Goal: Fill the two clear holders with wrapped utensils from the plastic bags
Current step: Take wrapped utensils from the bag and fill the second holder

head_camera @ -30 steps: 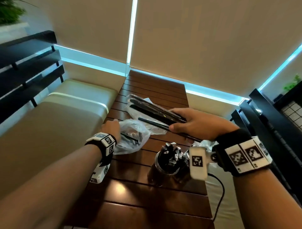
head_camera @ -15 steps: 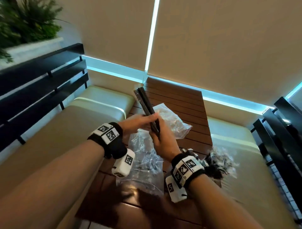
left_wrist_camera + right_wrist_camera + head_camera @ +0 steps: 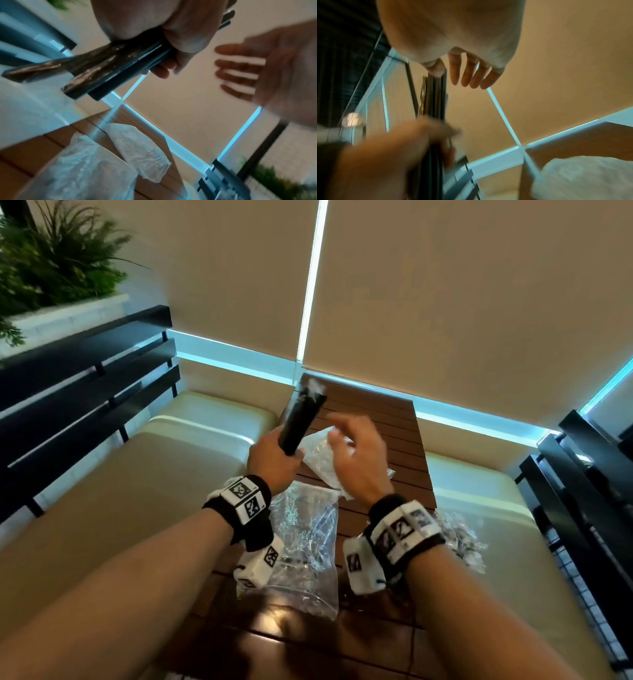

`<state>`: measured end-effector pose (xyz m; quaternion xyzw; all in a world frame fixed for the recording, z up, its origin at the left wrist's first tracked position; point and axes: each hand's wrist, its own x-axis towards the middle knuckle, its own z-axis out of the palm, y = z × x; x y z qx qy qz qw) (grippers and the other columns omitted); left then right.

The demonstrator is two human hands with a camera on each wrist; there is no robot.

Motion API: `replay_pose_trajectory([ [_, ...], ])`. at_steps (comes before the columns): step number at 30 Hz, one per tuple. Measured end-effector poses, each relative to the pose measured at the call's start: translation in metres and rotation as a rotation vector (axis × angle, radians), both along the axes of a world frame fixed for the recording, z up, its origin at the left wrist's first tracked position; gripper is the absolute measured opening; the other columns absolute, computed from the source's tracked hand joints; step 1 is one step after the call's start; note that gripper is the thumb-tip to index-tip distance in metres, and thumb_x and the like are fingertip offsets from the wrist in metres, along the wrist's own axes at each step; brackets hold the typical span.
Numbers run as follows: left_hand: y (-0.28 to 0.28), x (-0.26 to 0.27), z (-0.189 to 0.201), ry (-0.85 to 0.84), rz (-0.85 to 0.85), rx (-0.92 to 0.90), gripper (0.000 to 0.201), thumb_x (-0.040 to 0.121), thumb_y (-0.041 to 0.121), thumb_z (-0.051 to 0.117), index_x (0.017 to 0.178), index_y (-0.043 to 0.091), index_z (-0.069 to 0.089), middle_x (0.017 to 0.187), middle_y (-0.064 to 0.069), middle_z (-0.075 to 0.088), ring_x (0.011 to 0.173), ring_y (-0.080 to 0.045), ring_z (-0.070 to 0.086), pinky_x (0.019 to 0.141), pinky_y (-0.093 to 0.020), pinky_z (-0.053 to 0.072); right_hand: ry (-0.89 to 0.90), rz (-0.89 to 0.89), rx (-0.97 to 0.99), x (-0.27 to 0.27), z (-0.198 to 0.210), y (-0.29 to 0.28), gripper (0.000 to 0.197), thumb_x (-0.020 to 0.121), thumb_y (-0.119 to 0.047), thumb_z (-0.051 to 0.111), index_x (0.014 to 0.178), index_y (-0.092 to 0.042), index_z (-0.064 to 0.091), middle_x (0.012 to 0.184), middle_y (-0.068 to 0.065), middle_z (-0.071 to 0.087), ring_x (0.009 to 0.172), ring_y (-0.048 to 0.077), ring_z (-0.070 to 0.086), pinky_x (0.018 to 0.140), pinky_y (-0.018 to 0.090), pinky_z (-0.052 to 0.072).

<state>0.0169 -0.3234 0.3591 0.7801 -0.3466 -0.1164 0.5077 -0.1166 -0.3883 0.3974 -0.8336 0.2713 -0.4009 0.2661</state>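
My left hand (image 3: pixel 277 460) grips a bundle of black wrapped utensils (image 3: pixel 303 416) by its lower end and holds it tilted up over the wooden table (image 3: pixel 383 419). My right hand (image 3: pixel 352 446) hovers just right of the bundle, fingers spread, holding nothing. The left wrist view shows the bundle (image 3: pixel 106 67) in my fist and the open right hand (image 3: pixel 254 70) beside it. In the right wrist view the straight fingers (image 3: pixel 471 75) are clear of the bundle (image 3: pixel 435 102). Two clear plastic bags (image 3: pixel 317 455) (image 3: pixel 305 546) lie on the table. A holder of wrapped utensils (image 3: pixel 460 537) peeks past my right wrist.
Cream bench cushions (image 3: pixel 154 460) flank the narrow table on both sides. Black slatted rails (image 3: pixel 85 378) stand at the left and right. Beige blinds (image 3: pixel 445 302) close off the far end. A plant (image 3: pixel 51 258) sits at upper left.
The bundle has passed from my right hand to my left. The right hand let go and opened. The bundle rose from lying low over the table to pointing up.
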Motion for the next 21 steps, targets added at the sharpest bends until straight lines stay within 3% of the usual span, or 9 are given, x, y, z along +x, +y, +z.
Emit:
replay_pose_trajectory([
  [2,0.004,-0.007,0.003,-0.165,-0.087,0.042,0.013,0.083,0.016,0.064,0.092,0.024,0.059,0.081,-0.002,0.064,0.076,-0.027,0.058,0.07,-0.031,0.048,-0.131,-0.041,0.051,0.002,0.043,-0.007,0.027,0.1,-0.028,0.046,0.115,-0.015,0.064,0.109,-0.002,0.061,0.1,0.011,0.055,0.086,0.023,0.044],
  [3,0.004,-0.012,0.005,-0.207,-0.109,0.04,0.015,0.083,0.015,0.063,0.097,0.021,0.061,0.083,-0.005,0.067,0.077,-0.028,0.06,0.071,-0.034,0.051,-0.106,-0.024,0.082,0.005,0.059,-0.009,0.033,0.102,-0.032,0.041,0.113,-0.012,0.064,0.109,0.001,0.063,0.101,0.014,0.056,0.086,0.023,0.044],
  [5,0.002,-0.019,0.01,-0.273,-0.139,0.025,0.015,0.083,0.016,0.062,0.097,0.02,0.061,0.083,-0.006,0.069,0.077,-0.03,0.064,0.071,-0.038,0.055,0.005,0.044,0.149,0.013,0.079,-0.009,0.052,0.102,-0.046,0.031,0.11,-0.01,0.067,0.113,0.005,0.067,0.105,0.02,0.059,0.093,0.034,0.047],
  [8,0.0,-0.026,0.021,-0.332,-0.162,0.021,0.012,0.083,0.019,0.064,0.09,0.025,0.056,0.082,-0.004,0.068,0.077,-0.029,0.064,0.069,-0.035,0.054,0.141,0.067,0.186,0.022,0.081,-0.01,0.055,0.1,-0.052,0.03,0.096,-0.02,0.074,0.104,-0.002,0.073,0.101,0.016,0.065,0.098,0.043,0.047],
  [10,0.0,-0.025,0.025,-0.328,-0.166,0.004,0.02,0.082,0.025,0.07,0.099,0.024,0.06,0.085,-0.002,0.069,0.08,-0.026,0.065,0.073,-0.035,0.055,0.174,0.025,0.134,0.024,0.077,-0.013,0.05,0.097,-0.048,0.035,0.087,-0.021,0.075,0.092,-0.004,0.074,0.092,0.016,0.067,0.092,0.044,0.051],
  [12,0.001,-0.023,0.028,-0.297,-0.182,-0.006,0.035,0.077,0.036,0.076,0.106,0.024,0.061,0.087,0.004,0.068,0.08,-0.019,0.064,0.075,-0.031,0.054,0.193,-0.004,0.068,0.025,0.075,-0.014,0.046,0.096,-0.044,0.037,0.087,-0.02,0.075,0.087,-0.005,0.073,0.086,0.015,0.068,0.088,0.042,0.053],
  [15,-0.007,-0.03,0.033,-0.324,-0.184,0.022,0.031,0.077,0.044,0.076,0.091,0.024,0.057,0.081,0.004,0.066,0.072,-0.015,0.059,0.067,-0.026,0.048,0.266,-0.024,-0.067,0.027,0.071,-0.007,0.044,0.098,-0.039,0.037,0.088,-0.018,0.074,0.085,-0.004,0.072,0.084,0.017,0.066,0.086,0.041,0.052],
  [18,-0.011,-0.04,0.03,-0.322,-0.176,0.016,0.019,0.085,0.026,0.066,0.078,0.024,0.049,0.071,0.003,0.061,0.07,-0.021,0.06,0.062,-0.024,0.041,0.291,-0.032,-0.121,0.025,0.069,0.0,0.045,0.1,-0.04,0.035,0.092,-0.019,0.074,0.089,-0.003,0.071,0.086,0.017,0.064,0.086,0.04,0.052],
  [21,-0.01,-0.041,0.022,-0.282,-0.214,-0.07,0.011,0.085,0.015,0.064,0.085,0.022,0.055,0.075,0.006,0.059,0.073,-0.023,0.061,0.066,-0.028,0.047,0.172,0.06,0.018,0.01,0.065,0.0,0.052,0.101,-0.048,0.031,0.104,-0.013,0.071,0.097,0.003,0.071,0.093,0.019,0.064,0.088,0.039,0.051],
])
